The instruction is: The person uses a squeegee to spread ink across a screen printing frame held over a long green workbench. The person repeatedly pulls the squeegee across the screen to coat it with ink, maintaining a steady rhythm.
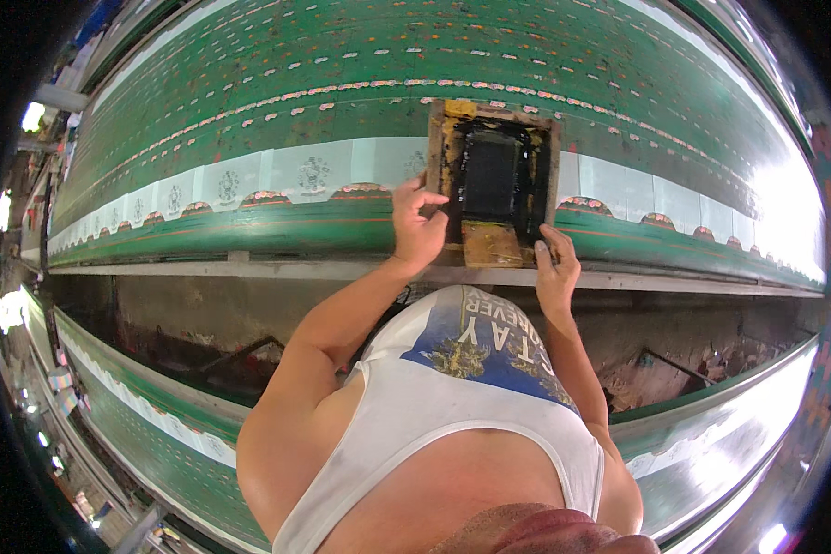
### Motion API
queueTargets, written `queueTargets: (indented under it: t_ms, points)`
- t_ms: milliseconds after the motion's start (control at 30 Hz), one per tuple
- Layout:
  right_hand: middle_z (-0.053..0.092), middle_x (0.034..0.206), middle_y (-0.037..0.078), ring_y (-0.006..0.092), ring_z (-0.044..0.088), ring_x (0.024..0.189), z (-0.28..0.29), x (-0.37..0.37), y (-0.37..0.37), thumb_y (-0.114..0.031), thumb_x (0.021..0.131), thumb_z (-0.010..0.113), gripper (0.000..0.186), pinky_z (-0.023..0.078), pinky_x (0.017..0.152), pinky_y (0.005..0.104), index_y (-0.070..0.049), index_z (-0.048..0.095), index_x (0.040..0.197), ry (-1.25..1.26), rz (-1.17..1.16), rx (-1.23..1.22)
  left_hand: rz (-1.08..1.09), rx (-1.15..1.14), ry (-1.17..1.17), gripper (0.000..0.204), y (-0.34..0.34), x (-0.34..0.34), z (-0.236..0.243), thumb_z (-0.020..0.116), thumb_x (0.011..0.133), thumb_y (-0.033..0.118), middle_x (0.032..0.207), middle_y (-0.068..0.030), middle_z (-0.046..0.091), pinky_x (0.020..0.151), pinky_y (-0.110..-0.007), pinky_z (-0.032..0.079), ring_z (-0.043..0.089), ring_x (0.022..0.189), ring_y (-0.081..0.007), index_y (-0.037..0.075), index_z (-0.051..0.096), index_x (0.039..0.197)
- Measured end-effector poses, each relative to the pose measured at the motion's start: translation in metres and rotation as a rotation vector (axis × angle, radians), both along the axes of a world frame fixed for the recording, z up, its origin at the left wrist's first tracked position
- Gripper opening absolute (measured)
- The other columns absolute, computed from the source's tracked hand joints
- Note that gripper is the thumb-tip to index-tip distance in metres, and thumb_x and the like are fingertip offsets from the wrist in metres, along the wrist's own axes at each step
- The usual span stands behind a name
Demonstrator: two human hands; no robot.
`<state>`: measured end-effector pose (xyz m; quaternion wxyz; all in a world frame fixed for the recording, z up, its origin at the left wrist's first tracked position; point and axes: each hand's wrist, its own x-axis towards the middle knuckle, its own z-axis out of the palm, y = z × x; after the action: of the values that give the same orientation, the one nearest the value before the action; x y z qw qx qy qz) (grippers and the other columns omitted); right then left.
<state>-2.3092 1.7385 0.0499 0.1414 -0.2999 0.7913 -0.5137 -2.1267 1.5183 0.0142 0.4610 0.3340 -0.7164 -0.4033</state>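
Observation:
A wooden-framed printing screen (494,175), dark with ink in its middle, lies on a long green patterned cloth (342,111) stretched over a table. My left hand (417,222) grips the frame's left side, thumb and fingers curled over the wood. My right hand (556,268) holds the frame's lower right corner at the table's near edge. The white border band of the cloth (314,171), with round motifs and small arched shapes, runs under the frame.
The table's pale near edge (249,269) runs left to right in front of me. Below it is a dark gap (203,332) with debris. A second table with green cloth (157,434) lies behind me at the lower left and right.

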Motion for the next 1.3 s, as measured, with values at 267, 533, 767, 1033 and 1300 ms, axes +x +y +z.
queueTargets:
  t_ms: [267, 533, 767, 1033, 1300]
  points:
    - [0.075, 0.137, 0.017, 0.0341, 0.071, 0.126, -0.004, -0.084, 0.069, 0.002, 0.099, 0.072, 0.033, 0.055, 0.110, 0.0448, 0.001, 0.078, 0.131, 0.145, 0.073, 0.033, -0.013, 0.074, 0.051, 0.028, 0.057, -0.080, -0.019, 0.073, 0.074, -0.008, 0.135, -0.0239, 0.066, 0.116, -0.050, 0.045, 0.061, 0.131, -0.0432, 0.006, 0.076, 0.098]
    - [0.071, 0.137, 0.015, 0.0394, 0.063, 0.137, 0.023, -0.083, 0.049, -0.003, 0.086, 0.084, 0.043, 0.051, 0.115, 0.0528, -0.005, 0.078, 0.129, 0.537, 0.621, 0.036, 0.025, 0.103, -0.024, 0.027, 0.064, -0.092, -0.019, 0.075, 0.071, -0.009, 0.122, -0.0210, 0.069, 0.125, -0.052, 0.039, 0.061, 0.134, -0.0452, 0.005, 0.078, 0.093]
    - [0.071, 0.136, 0.014, 0.0376, 0.065, 0.131, 0.045, -0.077, 0.016, -0.004, 0.085, 0.080, 0.048, 0.053, 0.111, 0.0524, -0.005, 0.074, 0.133, 0.658, 0.820, 0.234, 0.018, 0.248, -0.063, 0.026, 0.062, -0.090, -0.022, 0.077, 0.072, -0.008, 0.127, -0.0213, 0.070, 0.122, -0.046, 0.045, 0.062, 0.136, -0.0425, 0.005, 0.079, 0.094]
    - [0.076, 0.121, 0.018, 0.0410, 0.069, 0.121, 0.076, -0.127, -0.027, 0.007, 0.089, 0.067, 0.044, 0.056, 0.107, 0.0516, -0.005, 0.078, 0.129, 0.464, 1.009, 0.463, 0.023, 0.300, -0.052, 0.023, 0.064, -0.090, -0.029, 0.078, 0.075, -0.006, 0.144, -0.0235, 0.070, 0.124, -0.049, 0.044, 0.062, 0.141, -0.0415, 0.006, 0.078, 0.095]
    - [0.077, 0.123, 0.014, 0.0390, 0.071, 0.122, 0.067, -0.182, -0.121, 0.009, 0.094, 0.055, 0.055, 0.055, 0.111, 0.0511, -0.020, 0.084, 0.131, 0.543, 0.854, 0.306, -0.029, 0.200, -0.041, 0.020, 0.060, -0.094, -0.040, 0.075, 0.077, -0.008, 0.134, -0.0208, 0.070, 0.130, -0.053, 0.035, 0.061, 0.137, -0.0414, 0.005, 0.074, 0.092]
